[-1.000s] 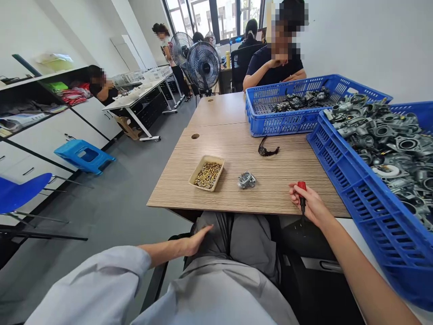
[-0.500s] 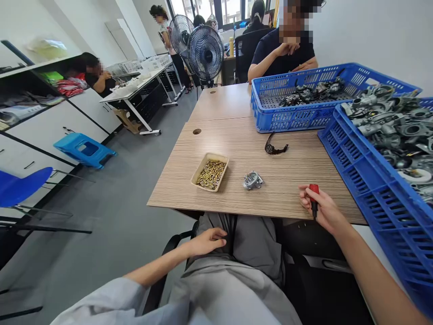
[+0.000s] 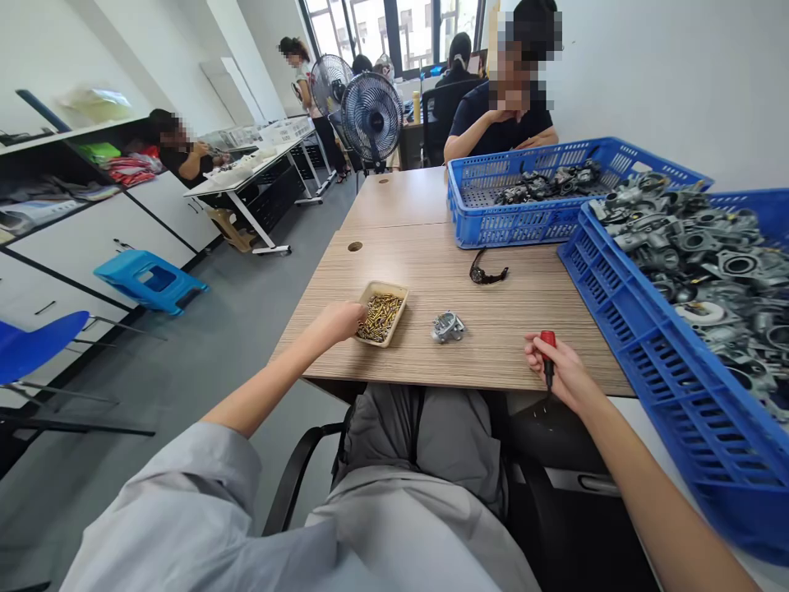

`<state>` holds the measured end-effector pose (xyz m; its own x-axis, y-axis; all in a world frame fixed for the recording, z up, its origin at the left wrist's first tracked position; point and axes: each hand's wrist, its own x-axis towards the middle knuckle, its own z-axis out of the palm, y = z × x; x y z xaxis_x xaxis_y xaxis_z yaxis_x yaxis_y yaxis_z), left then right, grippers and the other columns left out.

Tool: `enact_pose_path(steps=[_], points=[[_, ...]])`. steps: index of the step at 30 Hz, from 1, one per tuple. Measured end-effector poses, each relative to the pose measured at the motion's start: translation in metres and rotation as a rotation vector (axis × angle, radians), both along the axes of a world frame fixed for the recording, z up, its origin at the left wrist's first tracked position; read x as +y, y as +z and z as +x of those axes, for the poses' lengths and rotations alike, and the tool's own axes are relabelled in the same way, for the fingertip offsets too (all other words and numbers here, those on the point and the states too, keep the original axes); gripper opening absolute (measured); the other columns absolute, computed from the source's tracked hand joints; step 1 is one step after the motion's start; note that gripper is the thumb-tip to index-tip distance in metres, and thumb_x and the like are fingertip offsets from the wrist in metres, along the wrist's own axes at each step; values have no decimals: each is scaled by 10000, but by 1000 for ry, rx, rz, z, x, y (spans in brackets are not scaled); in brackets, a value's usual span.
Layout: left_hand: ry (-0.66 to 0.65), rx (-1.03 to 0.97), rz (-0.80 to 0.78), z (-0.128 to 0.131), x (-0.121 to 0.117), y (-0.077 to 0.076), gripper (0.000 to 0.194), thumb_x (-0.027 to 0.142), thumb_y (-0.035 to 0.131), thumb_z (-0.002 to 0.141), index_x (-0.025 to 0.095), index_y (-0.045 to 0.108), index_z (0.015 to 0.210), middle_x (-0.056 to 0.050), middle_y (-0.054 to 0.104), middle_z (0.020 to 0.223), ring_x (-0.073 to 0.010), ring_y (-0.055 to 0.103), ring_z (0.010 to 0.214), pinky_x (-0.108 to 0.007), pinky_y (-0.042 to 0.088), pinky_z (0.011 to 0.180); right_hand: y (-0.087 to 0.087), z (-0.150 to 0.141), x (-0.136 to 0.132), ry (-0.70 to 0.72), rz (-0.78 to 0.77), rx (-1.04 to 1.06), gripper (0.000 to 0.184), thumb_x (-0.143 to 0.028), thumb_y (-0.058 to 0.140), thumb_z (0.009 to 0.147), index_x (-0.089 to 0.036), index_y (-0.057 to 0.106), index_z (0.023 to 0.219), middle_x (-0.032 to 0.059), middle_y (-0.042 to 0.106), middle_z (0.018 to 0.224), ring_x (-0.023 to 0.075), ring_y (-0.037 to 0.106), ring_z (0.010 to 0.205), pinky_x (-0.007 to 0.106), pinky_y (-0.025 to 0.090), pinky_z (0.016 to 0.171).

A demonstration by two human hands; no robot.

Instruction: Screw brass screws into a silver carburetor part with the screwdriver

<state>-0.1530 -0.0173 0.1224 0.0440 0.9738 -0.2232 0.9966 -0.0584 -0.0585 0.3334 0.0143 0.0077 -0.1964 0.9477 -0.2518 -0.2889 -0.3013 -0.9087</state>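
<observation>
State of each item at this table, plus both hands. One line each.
Tray: uncovered, holding brass-coloured pieces
Left hand: at the tray's left side, fingertips hidden
Screwdriver: held in right hand
Right hand: closed around screwdriver
Metal part: lying on table, untouched
Watch: on table, strap unfastened
Near crate: open-topped, heaped with metal parts
Far crate: open-topped, partly filled

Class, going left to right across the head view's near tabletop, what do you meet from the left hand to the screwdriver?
Left hand, tray of brass-coloured pieces, metal part, wristwatch, red-handled screwdriver.
</observation>
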Motion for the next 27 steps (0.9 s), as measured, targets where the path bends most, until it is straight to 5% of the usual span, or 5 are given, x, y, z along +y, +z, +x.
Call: enact_pose_path(steps=[7,13,19,27], points=[[-28,88,-20,7,4,-7,163,57,664,836,205,710,784,-92,774,802,-283,752,917,-384,449,969,-3,0,1,2,13,51,495,-506,1027,727,-234,781,1059,21,712,875,123,613,683,213,527,548],[-22,26,-59,-5,18,-8,174,122,793,764,239,680,704,-10,675,694,-224,689,747,-292,443,769,-2,-2,1,3,26,65,462,-483,1012,752,-240,751,1047,14,725,862,121,630,674,214,517,546],[-59,-21,-37,-10,19,-8,169,90,733,775,236,687,703,-5,678,703,-186,647,690,-272,402,706,1,-3,1,12,32,63,459,-482,1012,743,-241,746,1029,6,719,843,116,624,670,213,505,551],[-157,-286,136,24,15,8,107,245,617,941,228,722,948,-20,764,855,-182,662,740,-280,419,709,0,-3,1,8,35,78,478,-508,1016,736,-238,760,1035,6,727,843,117,617,667,214,496,542]])
